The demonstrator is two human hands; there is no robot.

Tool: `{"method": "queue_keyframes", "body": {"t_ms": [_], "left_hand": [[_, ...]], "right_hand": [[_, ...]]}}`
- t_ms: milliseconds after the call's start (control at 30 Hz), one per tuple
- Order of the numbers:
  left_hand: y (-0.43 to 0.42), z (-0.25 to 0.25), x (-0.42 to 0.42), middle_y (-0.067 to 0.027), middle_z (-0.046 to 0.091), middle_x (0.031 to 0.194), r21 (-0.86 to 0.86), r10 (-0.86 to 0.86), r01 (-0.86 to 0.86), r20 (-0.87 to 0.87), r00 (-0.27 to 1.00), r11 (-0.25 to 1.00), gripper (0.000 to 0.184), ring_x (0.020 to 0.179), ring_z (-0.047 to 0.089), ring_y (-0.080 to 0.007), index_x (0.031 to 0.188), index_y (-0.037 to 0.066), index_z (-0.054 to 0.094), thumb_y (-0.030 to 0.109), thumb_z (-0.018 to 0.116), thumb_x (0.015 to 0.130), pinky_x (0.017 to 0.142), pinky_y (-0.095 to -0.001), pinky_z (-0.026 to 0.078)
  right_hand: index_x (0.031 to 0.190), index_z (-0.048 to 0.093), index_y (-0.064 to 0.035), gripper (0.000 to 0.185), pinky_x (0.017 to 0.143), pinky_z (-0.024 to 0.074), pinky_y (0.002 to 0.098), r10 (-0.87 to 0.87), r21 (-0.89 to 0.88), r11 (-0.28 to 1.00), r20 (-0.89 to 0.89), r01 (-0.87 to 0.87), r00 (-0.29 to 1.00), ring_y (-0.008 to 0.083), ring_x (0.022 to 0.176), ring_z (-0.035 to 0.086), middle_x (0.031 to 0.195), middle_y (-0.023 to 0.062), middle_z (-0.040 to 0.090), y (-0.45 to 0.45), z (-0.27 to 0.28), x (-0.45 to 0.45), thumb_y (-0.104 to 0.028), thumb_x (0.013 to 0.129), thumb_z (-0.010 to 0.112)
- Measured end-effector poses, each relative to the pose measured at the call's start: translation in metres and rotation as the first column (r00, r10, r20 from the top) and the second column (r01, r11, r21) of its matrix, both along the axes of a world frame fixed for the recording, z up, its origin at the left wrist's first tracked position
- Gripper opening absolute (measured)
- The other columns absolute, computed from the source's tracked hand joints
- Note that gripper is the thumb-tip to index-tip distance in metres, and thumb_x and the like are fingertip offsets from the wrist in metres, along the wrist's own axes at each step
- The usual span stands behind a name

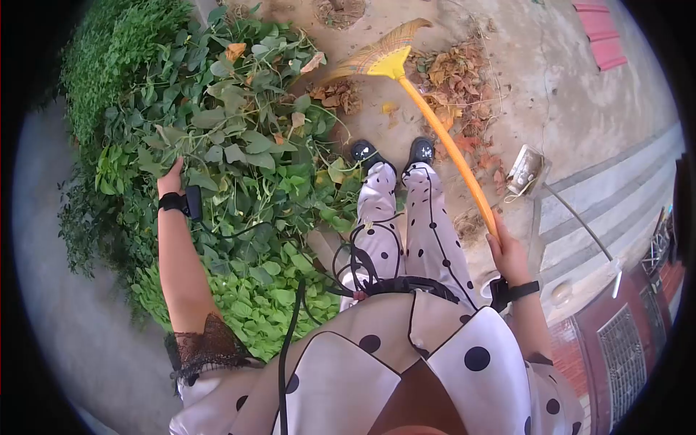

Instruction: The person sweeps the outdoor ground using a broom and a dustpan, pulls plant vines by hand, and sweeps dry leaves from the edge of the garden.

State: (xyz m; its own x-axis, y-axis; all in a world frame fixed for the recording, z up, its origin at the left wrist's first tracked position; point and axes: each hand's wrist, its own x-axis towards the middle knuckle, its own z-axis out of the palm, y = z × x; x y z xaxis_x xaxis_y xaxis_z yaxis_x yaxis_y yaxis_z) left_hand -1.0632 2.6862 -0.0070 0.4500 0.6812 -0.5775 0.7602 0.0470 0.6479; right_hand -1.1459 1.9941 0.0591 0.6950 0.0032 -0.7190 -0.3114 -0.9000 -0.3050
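My right hand (507, 250) is wrapped round the orange handle of a broom (453, 152). The broom's yellow head and fanned bristles point away from me, over the ground beside brown dry leaves (457, 87). On the left, my left hand (171, 180) reaches into the green leafy plants (232, 138); leaves hide most of its fingers, so what they touch or hold cannot be made out. Each wrist wears a black strap.
A dustpan (528, 172) with a long handle lies on the right, near pale steps (609, 188). Pink-red sheets (600, 36) are at the upper right. My shoes (420, 151) stand beside the plants. Black cables hang in front of my waist.
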Motion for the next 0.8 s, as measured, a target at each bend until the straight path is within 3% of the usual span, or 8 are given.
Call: {"method": "queue_keyframes", "body": {"t_ms": [67,133,233,400,633,667,733,800], "left_hand": [[0.049,0.013,-0.028,-0.0088,0.055,0.105,0.144,0.019,-0.012,-0.052,0.998,0.99,0.046,0.087,0.057,-0.025,0.113,0.003,0.049,0.014,0.068,0.074,0.067,-0.0406,0.051],[0.126,0.015,-0.083,-0.0088,0.056,0.106,0.034,0.193,-0.197,0.087,0.977,0.98,0.047,0.086,0.058,-0.0247,0.114,0.004,0.049,0.016,0.069,0.073,0.068,-0.0404,0.051],[0.172,0.041,-0.133,-0.0087,0.058,0.101,0.072,0.384,-0.383,0.001,0.924,0.921,0.043,0.082,0.059,-0.0241,0.111,0.005,0.052,0.022,0.068,0.075,0.063,-0.0381,0.051],[0.231,0.053,-0.216,-0.0077,0.059,0.098,0.123,0.411,-0.398,-0.101,0.906,0.909,0.05,0.075,0.058,-0.0206,0.109,0.003,0.054,0.037,0.067,0.074,0.058,-0.0331,0.046],[0.27,0.038,-0.272,-0.0066,0.059,0.097,0.203,0.416,-0.371,-0.266,0.87,0.906,0.062,0.076,0.055,-0.0175,0.108,-0.002,0.054,0.045,0.067,0.069,0.064,-0.0338,0.043],[0.27,0.034,-0.275,-0.0072,0.059,0.097,0.17,0.419,-0.39,-0.192,0.888,0.905,0.061,0.077,0.056,-0.018,0.107,-0.003,0.054,0.043,0.067,0.07,0.064,-0.0339,0.044],[0.265,0.031,-0.278,-0.0078,0.059,0.096,0.13,0.426,-0.412,-0.121,0.896,0.902,0.059,0.077,0.057,-0.0185,0.106,-0.004,0.054,0.042,0.067,0.071,0.064,-0.034,0.045],[0.223,0.049,-0.254,-0.0098,0.059,0.097,0.109,0.419,-0.409,-0.093,0.903,0.906,0.051,0.078,0.059,-0.0199,0.106,-0.005,0.054,0.033,0.067,0.074,0.064,-0.0341,0.047]], "right_hand": [[0.132,0.033,-0.0199,0.052,0.055,0.0444,0.0416,0.056,0.024,0.998,0.03,-0.057,0.998,0.036,0.063,0.058,0.069,0.0213,0.058,0.015,-0.008,0.0,-0.021,0.083,0.051],[0.132,0.032,-0.0202,0.051,0.056,0.0452,0.043,0.14,0.079,0.986,0.064,-0.145,0.988,0.0359,0.063,0.058,0.069,0.0211,0.058,0.041,-0.024,0.008,-0.025,0.084,0.05],[0.131,0.032,-0.0195,0.05,0.055,0.0455,0.045,0.278,0.061,0.955,0.167,-0.291,0.946,0.0353,0.059,0.057,0.064,0.0176,0.058,0.101,-0.064,0.035,-0.028,0.084,0.048],[0.129,0.034,-0.0127,0.048,0.055,0.0464,0.0441,0.381,0.044,0.915,0.237,-0.402,0.894,0.0332,0.061,0.059,0.069,0.0167,0.061,0.224,-0.129,0.1,-0.028,0.085,0.044],[0.13,0.032,-0.0089,0.049,0.063,0.0471,0.0432,0.162,0.185,0.957,0.299,-0.224,0.94,0.0329,0.067,0.06,0.076,0.0183,0.061,0.342,-0.192,0.144,-0.028,0.086,0.042],[0.13,0.032,-0.0089,0.049,0.063,0.0471,0.0432,0.17,0.184,0.955,0.3,-0.231,0.939,0.0329,0.067,0.06,0.076,0.0183,0.061,0.347,-0.198,0.147,-0.028,0.086,0.042],[0.129,0.033,-0.0082,0.047,0.065,0.0467,0.0434,-0.038,0.332,0.942,-0.025,0.044,0.999,0.0339,0.069,0.059,0.077,0.0181,0.061,0.356,-0.18,0.161,-0.028,0.086,0.04],[0.125,0.033,-0.0052,0.044,0.069,0.0466,0.0429,0.015,0.281,0.959,0.1,-0.043,0.995,0.0334,0.073,0.06,0.08,0.0192,0.061,0.382,-0.181,0.182,-0.027,0.087,0.039]]}}
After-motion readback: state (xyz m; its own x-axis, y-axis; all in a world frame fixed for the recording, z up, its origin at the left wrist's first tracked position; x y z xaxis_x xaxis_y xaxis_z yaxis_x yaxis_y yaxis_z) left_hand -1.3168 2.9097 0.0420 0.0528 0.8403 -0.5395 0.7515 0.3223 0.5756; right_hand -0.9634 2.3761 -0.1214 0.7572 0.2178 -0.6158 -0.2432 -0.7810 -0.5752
